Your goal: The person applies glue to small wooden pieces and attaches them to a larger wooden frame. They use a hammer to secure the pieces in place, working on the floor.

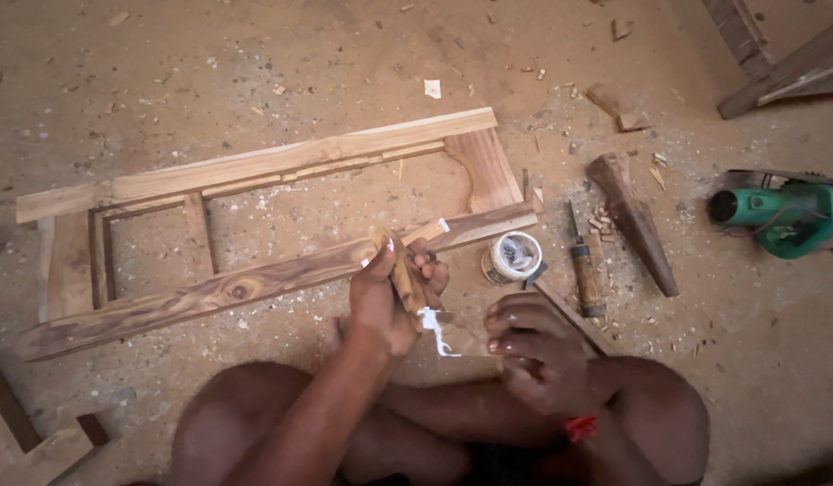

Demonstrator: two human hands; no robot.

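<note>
Head view, looking down at a person seated cross-legged on a dusty workshop floor (210, 81) strewn with wood chips; at far left lies a long wooden frame (255, 166), its dark lower rail running from the left edge up toward the centre; near the middle, the left hand (385, 301) is closed around a short wooden piece (407, 270), held tilted above the frame's lower rail, with white glue (433, 326) dripping from its lower end; just right of it, the right hand (533, 346) hovers over the lap with fingers curled, and whether it grips anything cannot be told; beyond the hands an open round glue tin (512, 257) stands beside the frame's right end; a chisel (586, 270) lies next to it; then a tapered wooden mallet (634, 220); at far right rests a green power tool (781, 214).
</note>
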